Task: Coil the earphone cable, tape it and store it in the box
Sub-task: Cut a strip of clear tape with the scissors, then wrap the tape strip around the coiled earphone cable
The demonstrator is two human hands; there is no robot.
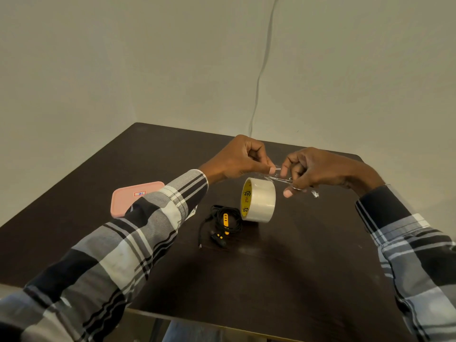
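A coiled black earphone cable (pixel 225 223) with yellow parts lies on the dark table (pixel 283 267). Just right of it a roll of clear tape (pixel 259 199) with a yellow core stands on edge. Above the roll, my left hand (pixel 237 160) pinches the free end of a clear tape strip (pixel 271 176) between thumb and forefinger. My right hand (pixel 318 170) grips what looks like small metal scissors (pixel 283 180), thumb through a ring, the blades at the strip. Both hands are raised off the table, almost touching.
A pink lid (pixel 125 199) lies flat at the left, partly behind my left sleeve. A pale object (pixel 193 211) peeks out under that sleeve. A thin cord (pixel 261 70) hangs down the wall behind the table. The table's front edge is near my body.
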